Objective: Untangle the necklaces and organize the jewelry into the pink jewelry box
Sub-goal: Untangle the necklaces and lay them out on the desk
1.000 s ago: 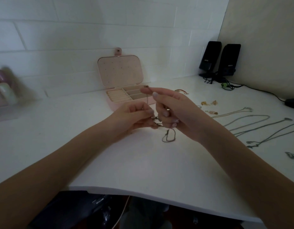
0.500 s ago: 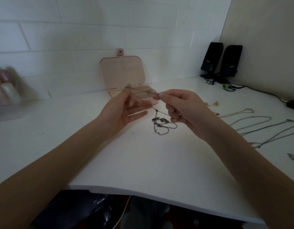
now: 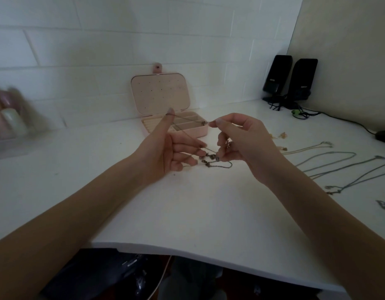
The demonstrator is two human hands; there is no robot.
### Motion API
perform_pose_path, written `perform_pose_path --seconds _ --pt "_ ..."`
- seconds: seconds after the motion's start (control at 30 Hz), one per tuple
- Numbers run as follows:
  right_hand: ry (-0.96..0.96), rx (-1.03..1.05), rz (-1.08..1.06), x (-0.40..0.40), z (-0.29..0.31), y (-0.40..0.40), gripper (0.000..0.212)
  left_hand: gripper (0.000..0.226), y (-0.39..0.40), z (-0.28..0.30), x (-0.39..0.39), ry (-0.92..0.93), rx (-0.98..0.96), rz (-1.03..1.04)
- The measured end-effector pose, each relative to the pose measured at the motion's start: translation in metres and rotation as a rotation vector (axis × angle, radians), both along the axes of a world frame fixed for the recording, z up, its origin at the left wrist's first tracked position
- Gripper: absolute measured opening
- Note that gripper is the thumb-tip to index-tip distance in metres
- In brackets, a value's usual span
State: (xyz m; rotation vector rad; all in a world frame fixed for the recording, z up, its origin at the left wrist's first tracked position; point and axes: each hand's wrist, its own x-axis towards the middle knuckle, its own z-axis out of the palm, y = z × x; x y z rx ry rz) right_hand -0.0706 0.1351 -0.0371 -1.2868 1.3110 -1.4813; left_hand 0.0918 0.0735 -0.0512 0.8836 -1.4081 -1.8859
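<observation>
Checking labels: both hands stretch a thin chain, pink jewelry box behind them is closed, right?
Not quite: the head view shows the pink jewelry box open, lid upright. The left hand and right hand do stretch the thin chain.

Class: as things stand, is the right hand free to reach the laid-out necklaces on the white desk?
Probably not yet: the right hand pinches the thin tangled chain, though bare white desk separates it from the laid-out necklaces.

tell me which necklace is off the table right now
The thin chain stretched between the left hand and right hand; the other necklaces lie flat at the right.
</observation>
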Motion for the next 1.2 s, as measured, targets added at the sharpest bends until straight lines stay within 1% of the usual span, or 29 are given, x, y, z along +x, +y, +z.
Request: perform_pose_path --seconds 0.07,0.17,0.3,0.43,0.53,0.63,0.73,0.8,0.83,0.9,0.93,0.97,1.03,1.1,1.2 --pt "0.054 0.002 -0.070 0.000 -0.003 -0.001 0.016 0.079 0.000 -0.001 0.000 -0.053 -0.032 0.011" --pt "0.061 0.020 -0.122 0.001 -0.006 -0.002 0.017 0.066 -0.001 -0.003 -0.001 -0.078 -0.051 0.013" --pt "0.018 0.018 -0.130 0.003 -0.004 -0.001 0.016 0.067 -0.001 -0.004 0.000 -0.125 -0.051 -0.034" --pt "-0.004 0.010 -0.177 0.002 -0.003 -0.001 0.015 0.055 0.002 -0.006 -0.004 -0.218 -0.113 -0.027" --pt "0.008 0.012 -0.236 0.000 -0.006 -0.001 0.015 0.044 0.002 -0.008 -0.004 -0.240 -0.158 -0.051" --pt "0.009 0.035 -0.281 -0.002 -0.012 -0.004 0.014 0.028 0.002 -0.010 -0.001 -0.231 -0.220 -0.092" --pt "0.036 0.087 -0.289 -0.003 -0.018 -0.007 0.014 0.022 0.002 -0.010 0.000 -0.206 -0.238 -0.110" --pt "0.116 0.107 -0.301 -0.004 -0.022 -0.010 0.010 0.020 0.001 -0.011 -0.001 -0.209 -0.254 -0.111" --pt "0.216 0.107 -0.326 -0.005 -0.025 -0.011 0.007 0.019 0.001 -0.011 -0.001 -0.214 -0.263 -0.106" --pt "0.513 0.059 -0.398 -0.006 -0.028 -0.012 0.008 0.018 0.000 -0.012 0.000 -0.217 -0.274 -0.089" --pt "0.642 -0.009 -0.428 -0.007 -0.028 -0.011 0.010 0.017 -0.001 -0.013 0.000 -0.214 -0.275 -0.082" --pt "0.715 -0.096 -0.430 -0.006 -0.026 -0.009 0.009 0.017 -0.001 -0.013 0.000 -0.210 -0.274 -0.074" --pt "0.737 -0.182 -0.331 -0.003 -0.018 -0.005 0.004 0.016 -0.002 -0.014 -0.001 -0.197 -0.271 -0.054" --pt "0.726 -0.154 -0.190 0.000 -0.014 -0.003 0.006 0.015 -0.003 -0.015 -0.001 -0.184 -0.265 -0.034" --pt "0.755 -0.127 -0.103 0.001 -0.016 -0.002 0.006 0.015 -0.004 -0.015 -0.002 -0.161 -0.250 -0.017"
